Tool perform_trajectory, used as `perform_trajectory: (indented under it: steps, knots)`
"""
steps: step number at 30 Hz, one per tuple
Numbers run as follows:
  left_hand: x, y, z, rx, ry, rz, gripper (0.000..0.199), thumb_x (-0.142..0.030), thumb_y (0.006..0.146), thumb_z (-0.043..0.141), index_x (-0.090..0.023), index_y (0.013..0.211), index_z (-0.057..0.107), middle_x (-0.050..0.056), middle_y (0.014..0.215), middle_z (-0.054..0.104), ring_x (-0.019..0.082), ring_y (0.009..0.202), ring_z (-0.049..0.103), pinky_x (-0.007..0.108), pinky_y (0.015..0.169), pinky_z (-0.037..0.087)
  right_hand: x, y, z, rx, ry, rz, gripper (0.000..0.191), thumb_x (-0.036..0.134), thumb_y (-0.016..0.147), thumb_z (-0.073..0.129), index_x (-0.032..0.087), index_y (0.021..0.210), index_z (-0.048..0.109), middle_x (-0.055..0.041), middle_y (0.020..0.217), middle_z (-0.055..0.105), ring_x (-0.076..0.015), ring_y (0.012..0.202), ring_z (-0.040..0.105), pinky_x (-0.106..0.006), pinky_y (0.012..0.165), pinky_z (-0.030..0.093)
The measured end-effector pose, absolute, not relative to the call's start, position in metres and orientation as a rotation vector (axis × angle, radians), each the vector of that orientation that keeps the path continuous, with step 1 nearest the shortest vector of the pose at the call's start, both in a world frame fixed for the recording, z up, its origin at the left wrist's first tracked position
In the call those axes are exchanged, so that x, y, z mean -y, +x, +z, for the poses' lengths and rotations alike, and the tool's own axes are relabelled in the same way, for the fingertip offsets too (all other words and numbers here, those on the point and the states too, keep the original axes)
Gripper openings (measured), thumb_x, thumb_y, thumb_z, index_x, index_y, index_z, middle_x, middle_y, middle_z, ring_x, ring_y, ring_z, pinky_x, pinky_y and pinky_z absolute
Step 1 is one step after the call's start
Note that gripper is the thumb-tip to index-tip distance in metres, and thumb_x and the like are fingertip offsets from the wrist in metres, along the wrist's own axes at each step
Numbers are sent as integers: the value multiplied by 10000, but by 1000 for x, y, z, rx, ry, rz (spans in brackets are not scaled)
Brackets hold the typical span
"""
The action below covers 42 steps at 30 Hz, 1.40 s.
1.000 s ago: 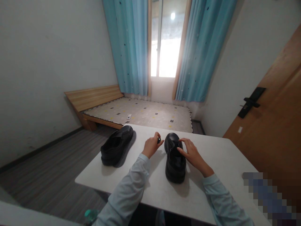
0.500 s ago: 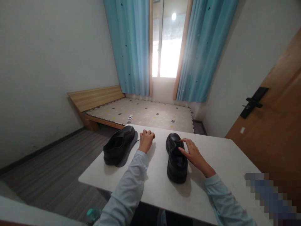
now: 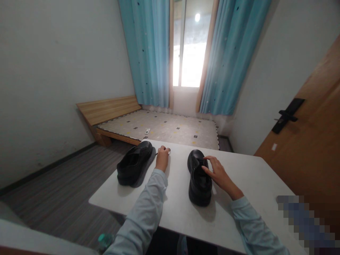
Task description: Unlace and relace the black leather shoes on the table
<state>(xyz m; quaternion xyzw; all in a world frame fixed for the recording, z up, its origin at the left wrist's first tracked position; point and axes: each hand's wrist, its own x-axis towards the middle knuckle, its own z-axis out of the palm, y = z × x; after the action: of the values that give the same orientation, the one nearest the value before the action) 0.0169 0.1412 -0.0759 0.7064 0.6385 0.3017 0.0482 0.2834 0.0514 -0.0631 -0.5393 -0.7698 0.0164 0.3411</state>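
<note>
Two black shoes lie on a white table. The left shoe [image 3: 135, 163] has its toe pointing away, beside my left hand [image 3: 162, 158]. That hand is closed, its fingers curled around a thin dark shoelace [image 3: 157, 154]; a small loop shows past the fingertips. How much lace is inside the fingers is hidden. My right hand [image 3: 218, 174] reaches in from the right to the other black shoe [image 3: 199, 189]. Its thumb and forefinger grip the tongue and upper edge of that shoe, near the opening.
The white table [image 3: 247, 177] extends to the right of the shoes. Beyond it stands a low bed [image 3: 172, 129] with a small white remote-like object [image 3: 147, 131]. A wooden door [image 3: 308, 152] is at the right. A bottle with a green cap [image 3: 104, 241] is below the table's left side.
My left hand has shifted slightly left and turned, with its fingers curled in more closely. My right hand and both shoes have stayed put.
</note>
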Motion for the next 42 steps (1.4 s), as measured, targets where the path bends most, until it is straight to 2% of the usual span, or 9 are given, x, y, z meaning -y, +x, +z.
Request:
perform_trajectory:
  steps: [5, 9, 12, 19, 23, 28, 32, 37, 42]
  knots:
    - [-142, 15, -85, -2083, 2237, 767, 259, -129, 843, 393, -157, 950, 627, 115, 1011, 560, 212, 969, 476, 308, 851, 377, -49, 282, -60, 2005, -1422, 52, 345, 443, 855, 454, 231, 1123, 491, -97, 1147, 558, -265, 1087, 530, -450, 898, 445]
    - [-137, 18, -84, -2206, 2208, 624, 232, -245, 823, 476, -129, 952, 631, 168, 1022, 584, 308, 1039, 457, 403, 840, 366, -48, 281, -57, 2002, -1416, 43, 336, 434, 855, 454, 236, 1123, 494, -93, 1138, 563, -263, 1081, 533, -450, 896, 445]
    - [-130, 19, -78, -2275, 2177, 608, 242, -260, 820, 477, -138, 954, 637, 179, 999, 607, 363, 1053, 443, 478, 837, 328, -49, 281, -57, 2003, -1421, 49, 336, 432, 856, 456, 235, 1126, 488, -93, 1140, 559, -261, 1082, 532, -447, 902, 441]
    - [-121, 22, -63, -2349, 2135, 712, 239, -252, 827, 477, -143, 976, 629, 176, 986, 625, 364, 1029, 448, 513, 859, 272, -52, 283, -57, 2014, -1417, 43, 338, 432, 861, 454, 236, 1133, 493, -92, 1152, 555, -258, 1084, 531, -436, 904, 442]
    - [-121, 30, -55, -2048, 2298, 893, 261, -271, 844, 497, -193, 1070, 600, 115, 1083, 601, 293, 1038, 475, 458, 887, 328, -53, 283, -57, 2023, -1404, 47, 344, 433, 865, 445, 233, 1140, 501, -92, 1138, 560, -256, 1070, 537, -441, 904, 441]
    - [-110, 50, -41, -1273, 2438, 1162, 273, -327, 869, 505, -216, 1103, 593, 64, 1089, 604, 203, 1059, 512, 355, 945, 393, -53, 283, -56, 2021, -1422, 81, 364, 445, 871, 437, 228, 1158, 491, -100, 1166, 541, -266, 1101, 517, -457, 928, 427]
    - [-96, 65, -33, -812, 2395, 1188, 308, -342, 876, 501, -212, 1144, 581, 70, 1171, 600, 187, 1142, 498, 357, 1006, 382, -54, 282, -52, 2020, -1423, 109, 360, 435, 874, 438, 228, 1164, 485, -101, 1171, 531, -266, 1114, 506, -460, 947, 415]
    - [-84, 74, -30, -619, 2404, 1092, 303, -329, 852, 542, -204, 1122, 600, 71, 1155, 622, 197, 1214, 455, 375, 1052, 340, -54, 283, -52, 2025, -1398, 139, 378, 420, 870, 456, 209, 1182, 491, -116, 1187, 512, -265, 1138, 484, -464, 974, 399]
    - [-80, 75, -28, -660, 2343, 1098, 207, -312, 848, 537, -170, 970, 625, 85, 1093, 594, 178, 1077, 537, 320, 970, 404, -55, 283, -53, 2042, -1338, 203, 369, 372, 882, 450, 226, 1216, 500, -107, 1274, 474, -250, 1210, 435, -455, 1036, 348]
